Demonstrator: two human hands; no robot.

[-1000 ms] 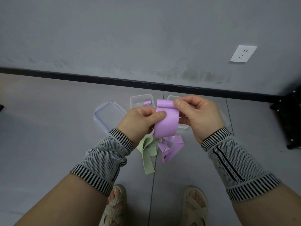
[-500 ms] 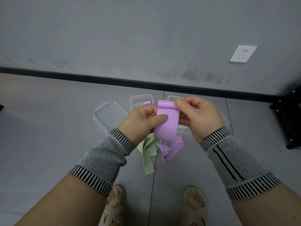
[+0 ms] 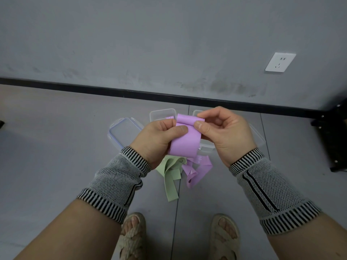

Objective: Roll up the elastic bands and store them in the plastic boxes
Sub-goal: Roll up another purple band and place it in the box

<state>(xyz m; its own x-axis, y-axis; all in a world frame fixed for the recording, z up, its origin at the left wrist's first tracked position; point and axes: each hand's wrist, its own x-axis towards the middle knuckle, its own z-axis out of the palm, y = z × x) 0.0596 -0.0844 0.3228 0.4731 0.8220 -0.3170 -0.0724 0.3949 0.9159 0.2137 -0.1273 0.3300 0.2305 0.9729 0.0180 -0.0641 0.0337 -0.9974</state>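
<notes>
A purple elastic band (image 3: 185, 141) is held up in front of me, its top end curled into a small roll. My left hand (image 3: 157, 139) pinches its left edge with thumb and fingers. My right hand (image 3: 223, 132) pinches the rolled top from the right. Below on the floor lie a loose green band (image 3: 170, 177) and another purple band (image 3: 197, 171). A clear plastic box (image 3: 161, 114) behind my hands holds a purple roll. A second clear box (image 3: 206, 147) is mostly hidden by my right hand.
A clear lid with a blue rim (image 3: 123, 133) lies on the floor left of the boxes. The grey wall with a black skirting (image 3: 93, 90) and a white socket (image 3: 280, 62) stands behind. A black frame (image 3: 336, 137) sits at right. My sandalled feet are below.
The roll at the band's top has grown a little as my fingers turned it. The hanging part is shorter. Both hands stay in the same place.
</notes>
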